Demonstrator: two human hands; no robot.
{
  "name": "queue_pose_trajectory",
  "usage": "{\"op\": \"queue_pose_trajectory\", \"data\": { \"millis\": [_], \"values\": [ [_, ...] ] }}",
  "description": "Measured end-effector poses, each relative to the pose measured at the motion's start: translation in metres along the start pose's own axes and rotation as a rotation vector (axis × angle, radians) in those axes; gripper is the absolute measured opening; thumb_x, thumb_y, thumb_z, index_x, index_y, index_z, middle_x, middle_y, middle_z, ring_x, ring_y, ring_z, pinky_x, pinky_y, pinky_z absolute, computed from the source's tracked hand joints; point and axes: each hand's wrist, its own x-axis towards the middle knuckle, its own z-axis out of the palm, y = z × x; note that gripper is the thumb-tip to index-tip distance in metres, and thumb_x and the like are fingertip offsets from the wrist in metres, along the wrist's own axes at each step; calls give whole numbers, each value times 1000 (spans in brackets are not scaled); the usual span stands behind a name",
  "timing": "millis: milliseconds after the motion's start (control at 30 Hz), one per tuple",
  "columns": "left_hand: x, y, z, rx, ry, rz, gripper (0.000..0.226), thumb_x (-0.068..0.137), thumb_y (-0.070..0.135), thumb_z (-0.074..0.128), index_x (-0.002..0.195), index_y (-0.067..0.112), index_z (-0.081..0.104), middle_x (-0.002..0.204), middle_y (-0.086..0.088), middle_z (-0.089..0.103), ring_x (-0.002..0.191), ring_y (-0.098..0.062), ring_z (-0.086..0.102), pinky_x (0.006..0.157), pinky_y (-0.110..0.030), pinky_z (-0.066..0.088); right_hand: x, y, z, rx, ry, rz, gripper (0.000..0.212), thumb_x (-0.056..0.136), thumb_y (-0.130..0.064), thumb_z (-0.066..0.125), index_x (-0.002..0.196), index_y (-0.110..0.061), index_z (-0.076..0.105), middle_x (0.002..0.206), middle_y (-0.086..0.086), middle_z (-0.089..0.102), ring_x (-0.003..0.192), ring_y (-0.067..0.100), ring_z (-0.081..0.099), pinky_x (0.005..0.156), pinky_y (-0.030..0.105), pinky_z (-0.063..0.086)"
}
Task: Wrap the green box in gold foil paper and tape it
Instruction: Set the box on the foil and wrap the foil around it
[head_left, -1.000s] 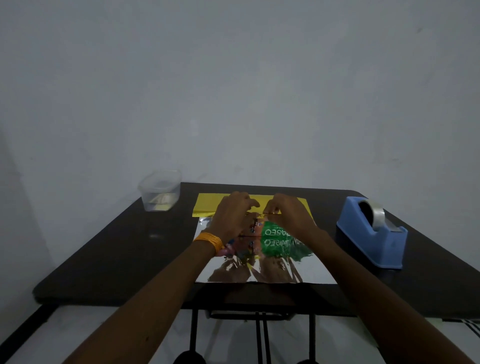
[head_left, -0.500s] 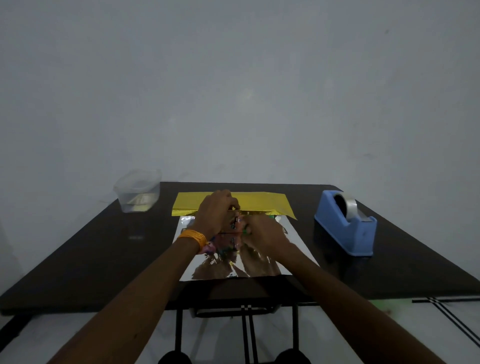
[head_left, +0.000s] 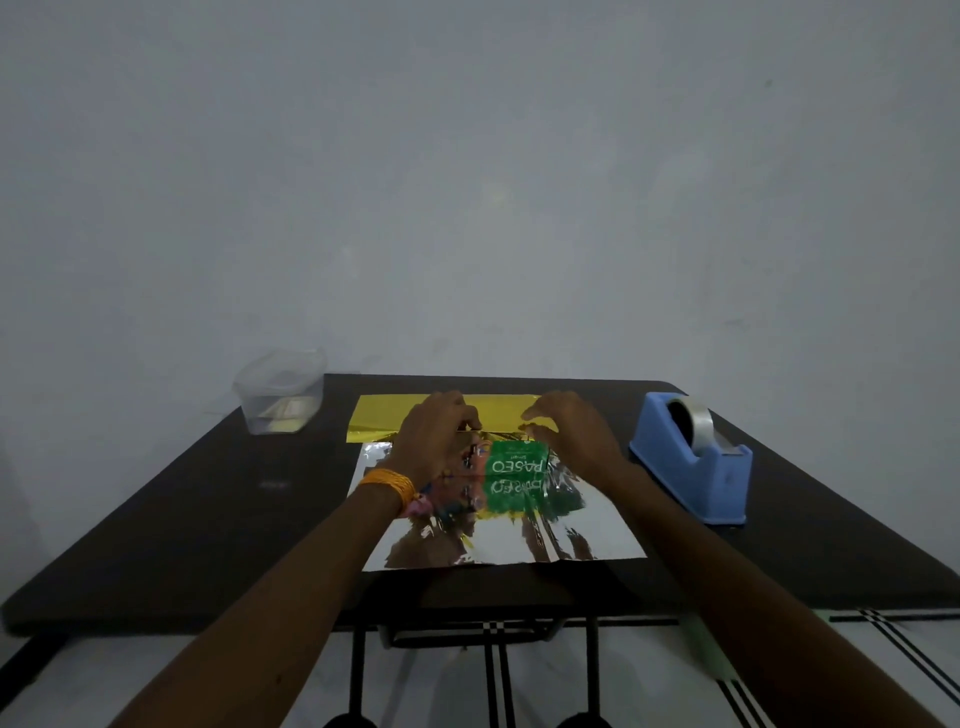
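Observation:
The green box (head_left: 517, 458) with white lettering lies on the far half of the foil sheet (head_left: 587, 530), whose silver side faces up and mirrors the box. A gold strip of the foil (head_left: 382, 423) is folded over along the far edge. My left hand (head_left: 434, 441), with an orange band on its wrist, lies over the box's left part, its fingers curled on the far edge. My right hand (head_left: 569, 434) sits at the box's far right corner, fingers apart, thumb tip touching the box top.
A blue tape dispenser (head_left: 693, 462) with a clear tape roll stands to the right of the foil. A clear plastic tub (head_left: 278, 389) sits at the back left corner of the black table (head_left: 182, 519). A wall rises right behind the table.
My right hand has slid to the right off the box, uncovering its green labelled face. My left hand stays on the box's left part.

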Motion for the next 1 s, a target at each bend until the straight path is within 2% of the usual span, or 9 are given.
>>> {"op": "queue_pose_trajectory", "data": {
  "millis": [100, 233, 367, 467, 567, 667, 767, 867, 1000],
  "values": [
    [0, -1, -1, -5, -5, 9, 17, 90, 24, 67, 105, 17, 72, 103, -3, 60, 97, -21, 53, 76, -33, 45, 6, 5, -12, -22, -112, -69, 10, 88, -22, 73, 96, -18, 77, 98, -4, 73, 87, 12, 62, 79, 37, 52],
    [0, -1, -1, -5, -9, 11, 18, 90, 25, 68, 105, 16, 72, 103, -3, 61, 98, -21, 53, 75, -32, 44, 9, 9, -24, -80, -172, -8, 12, 82, -27, 78, 92, -21, 76, 92, -7, 71, 80, 9, 61, 71, 30, 48],
    [0, -2, 0, -12, -3, 6, 17, 90, 24, 67, 104, 16, 72, 103, -3, 61, 98, -21, 54, 78, -34, 47, 7, 14, -29, -251, -206, 90, 27, 81, -13, 76, 106, -21, 72, 105, -1, 71, 99, 19, 64, 78, 29, 47],
    [0, -1, 1, -7, 5, 6, 17, 90, 25, 67, 104, 17, 72, 103, -2, 61, 98, -21, 54, 77, -32, 46, 0, 20, -25, -242, -136, 238, 44, 79, -4, 73, 120, -16, 64, 114, 5, 66, 109, 26, 60, 88, 36, 50],
    [-1, 4, 3, 20, 17, 19, 16, 90, 27, 67, 102, 19, 70, 103, -1, 61, 99, -21, 54, 78, -34, 46, -3, 25, -10, -71, -6, 437, 38, 78, -6, 67, 116, -9, 62, 109, 12, 65, 100, 30, 63, 77, 35, 51],
    [-5, 6, 6, 92, 35, 9, 16, 90, 31, 64, 102, 21, 66, 105, 0, 58, 103, -22, 51, 82, -37, 43, -6, 9, 3, 268, -22, 665, 31, 84, -11, 68, 110, -9, 54, 95, 6, 58, 77, 16, 57, 62, 27, 48],
    [-5, 7, 10, 142, 40, -12, 18, 93, 31, 58, 107, 21, 63, 111, -1, 56, 108, -23, 49, 87, -38, 39, -5, -1, 11, 519, 84, 780, 40, 86, -11, 66, 118, -16, 42, 99, 6, 55, 80, 16, 55, 57, 24, 44],
    [-4, 5, 11, 143, 31, -11, 19, 95, 32, 56, 109, 21, 62, 112, -1, 56, 110, -23, 48, 89, -39, 39, -4, -6, 20, 795, 130, 859, 52, 82, -8, 63, 126, -13, 36, 101, 10, 56, 87, 25, 57, 68, 35, 49],
    [-3, 4, 11, 128, 33, -7, 20, 94, 32, 57, 110, 21, 63, 112, -1, 57, 110, -23, 48, 90, -37, 38, -10, -12, 24, 1026, 98, 925, 56, 80, -5, 59, 125, -28, 34, 105, 15, 58, 83, 28, 63, 79, 47, 59]
  ]
}}
